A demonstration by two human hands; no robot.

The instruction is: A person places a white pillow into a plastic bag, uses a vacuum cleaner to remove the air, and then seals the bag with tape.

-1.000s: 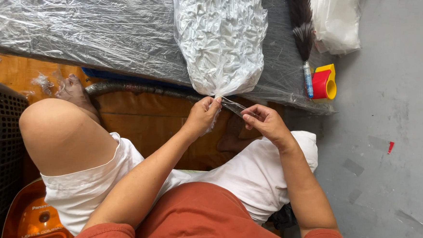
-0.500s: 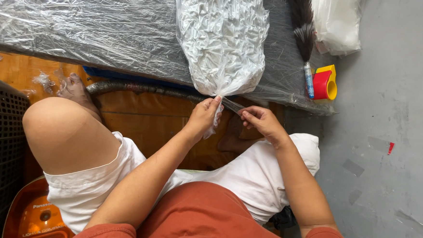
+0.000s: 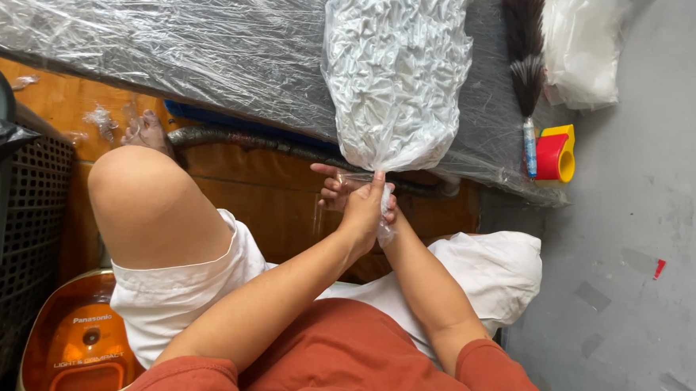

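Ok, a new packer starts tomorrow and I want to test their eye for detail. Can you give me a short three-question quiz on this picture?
1. True or false: both hands meet at the gathered neck of the white filled bag.
2. What lies right of the bag? A) feather duster B) scissors C) broom
3. What colours is the tape dispenser?

Key:
1. True: left hand and right hand are at the neck.
2. A, the feather duster.
3. Red and yellow: tape dispenser.
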